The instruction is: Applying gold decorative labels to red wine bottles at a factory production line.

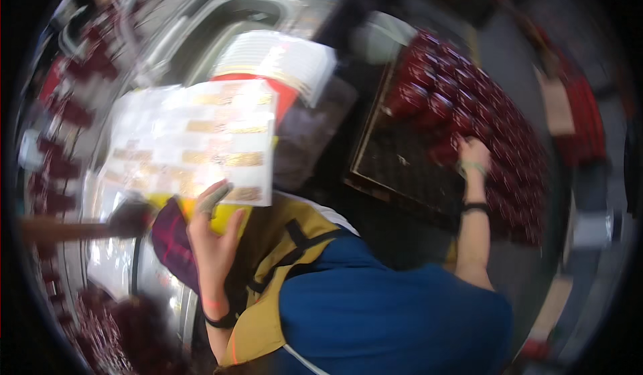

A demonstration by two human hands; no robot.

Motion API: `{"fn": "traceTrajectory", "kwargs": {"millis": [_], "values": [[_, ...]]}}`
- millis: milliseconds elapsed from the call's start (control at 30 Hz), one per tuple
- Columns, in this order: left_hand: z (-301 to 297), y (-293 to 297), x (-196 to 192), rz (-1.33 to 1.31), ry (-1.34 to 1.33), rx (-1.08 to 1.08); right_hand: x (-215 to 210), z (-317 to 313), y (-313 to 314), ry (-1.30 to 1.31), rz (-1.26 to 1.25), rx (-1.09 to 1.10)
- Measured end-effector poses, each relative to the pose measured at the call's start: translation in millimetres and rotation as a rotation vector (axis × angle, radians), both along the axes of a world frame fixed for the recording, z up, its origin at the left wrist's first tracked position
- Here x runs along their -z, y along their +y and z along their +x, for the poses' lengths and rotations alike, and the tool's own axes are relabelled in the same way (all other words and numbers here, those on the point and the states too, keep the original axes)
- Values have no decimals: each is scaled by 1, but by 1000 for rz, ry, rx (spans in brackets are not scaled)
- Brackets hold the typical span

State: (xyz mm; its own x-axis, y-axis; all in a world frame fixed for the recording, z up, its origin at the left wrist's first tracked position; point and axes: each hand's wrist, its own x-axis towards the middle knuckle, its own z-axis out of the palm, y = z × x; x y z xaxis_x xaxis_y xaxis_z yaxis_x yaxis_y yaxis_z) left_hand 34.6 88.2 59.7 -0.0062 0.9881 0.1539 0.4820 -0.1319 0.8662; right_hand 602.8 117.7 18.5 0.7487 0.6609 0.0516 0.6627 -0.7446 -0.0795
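Gleaming dark red pieces [492, 97]: packed in close rows, right half of the frame, partly across a black ridged tray [408, 164] right of centre.
Right hand [474, 153]: at the left edge of those rows, fingers curled in — blur hides the fingertips, so I cannot tell whether it grips a piece.
Left hand [213, 238]: lower left of centre, unclenched and holding nothing visible, thumb apart from the fingers; fingertips overlap the white sheet's lower edge — contact cannot be told.
White sheet [164, 124]: left of centre, bearing gold strips.
Paper stack [278, 57]: upper left of centre, red beneath.
Metal basin [184, 60]: upper left.
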Motion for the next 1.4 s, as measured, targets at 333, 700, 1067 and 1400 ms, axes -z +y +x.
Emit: {"fn": "traceTrajectory", "kwargs": {"millis": [333, 700, 1067, 1400], "values": [[-82, -35, -93, 273, -119, -254, 9, -115, 112, 113, 485, -876], [-403, -130, -215, 109, 585, -1288, -39, -419, 139, 437, 556, -1664], [-639, -340, -125, -598, 1068, -1528, -32, -441, 131, 162, 262, -1580], [-701, -366, -75, -558, 1240, -1554, -51, -511, 124, 28, 115, -1605]]}}
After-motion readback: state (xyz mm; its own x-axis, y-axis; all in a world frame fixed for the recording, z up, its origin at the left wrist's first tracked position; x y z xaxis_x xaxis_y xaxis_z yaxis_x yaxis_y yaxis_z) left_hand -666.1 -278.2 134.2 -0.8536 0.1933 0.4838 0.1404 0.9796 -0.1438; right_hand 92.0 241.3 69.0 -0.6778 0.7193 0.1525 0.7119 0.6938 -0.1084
